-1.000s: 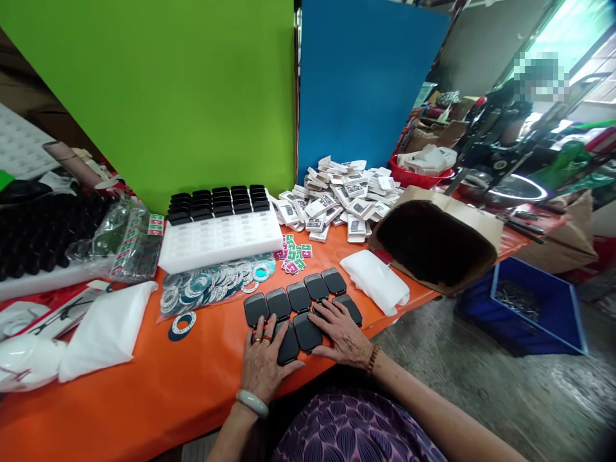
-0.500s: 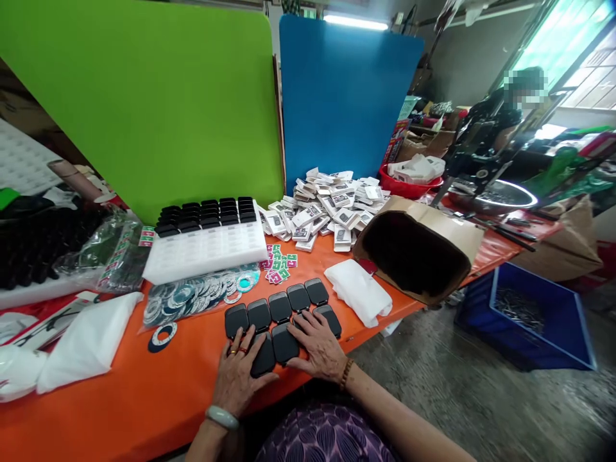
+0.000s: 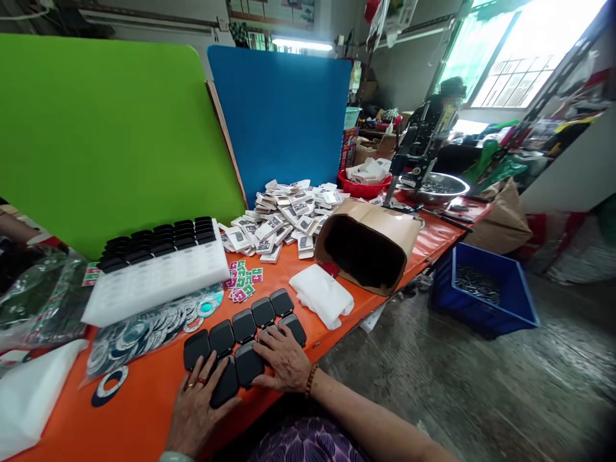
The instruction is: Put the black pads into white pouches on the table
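Several flat black rounded cases (image 3: 243, 326) lie in two rows near the front edge of the orange table (image 3: 144, 417). My left hand (image 3: 195, 404) rests flat with fingers spread over the left end of the near row, touching a black case (image 3: 225, 383). My right hand (image 3: 283, 359) lies flat, fingers stretched out, on the cases at the right end of the near row. Neither hand grips anything.
A white tray (image 3: 158, 279) part filled with black cases stands behind, with a bag of ring stickers (image 3: 144, 324), small coloured labels (image 3: 243, 282), a pile of small white boxes (image 3: 283, 215), a white cloth (image 3: 321, 295) and an open cardboard box (image 3: 370, 247). A blue crate (image 3: 484, 289) sits on the floor. A person is at the far right.
The view has swung up and to the right, so the table and hands now sit lower left in frame. Both hands stay flat on the same black cases.
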